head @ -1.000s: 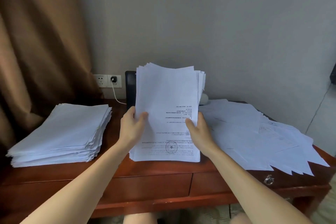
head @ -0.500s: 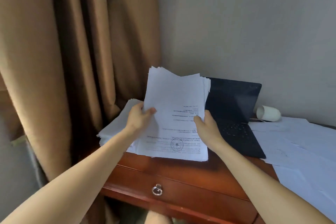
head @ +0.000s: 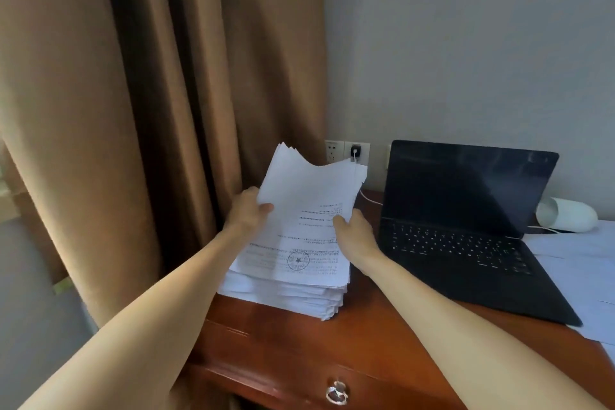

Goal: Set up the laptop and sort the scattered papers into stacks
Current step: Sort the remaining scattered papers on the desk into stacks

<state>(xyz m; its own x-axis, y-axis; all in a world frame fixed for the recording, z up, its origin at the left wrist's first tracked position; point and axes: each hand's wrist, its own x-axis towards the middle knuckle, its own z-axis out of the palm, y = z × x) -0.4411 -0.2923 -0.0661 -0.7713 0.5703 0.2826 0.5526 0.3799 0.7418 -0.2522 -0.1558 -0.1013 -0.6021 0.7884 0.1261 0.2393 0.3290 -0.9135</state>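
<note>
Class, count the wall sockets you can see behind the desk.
2: a free socket beside the curtain, and a socket with a plug in it, just right of the first. Held papers or the laptop may hide others.

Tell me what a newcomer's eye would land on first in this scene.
First, the two hands, left hand and right hand, gripping a sheaf of printed papers by its side edges, its lower edge meeting the paper stack at the desk's left end. Next, the open black laptop just right of it, screen dark. Behind, a brown curtain fills the left.
</note>
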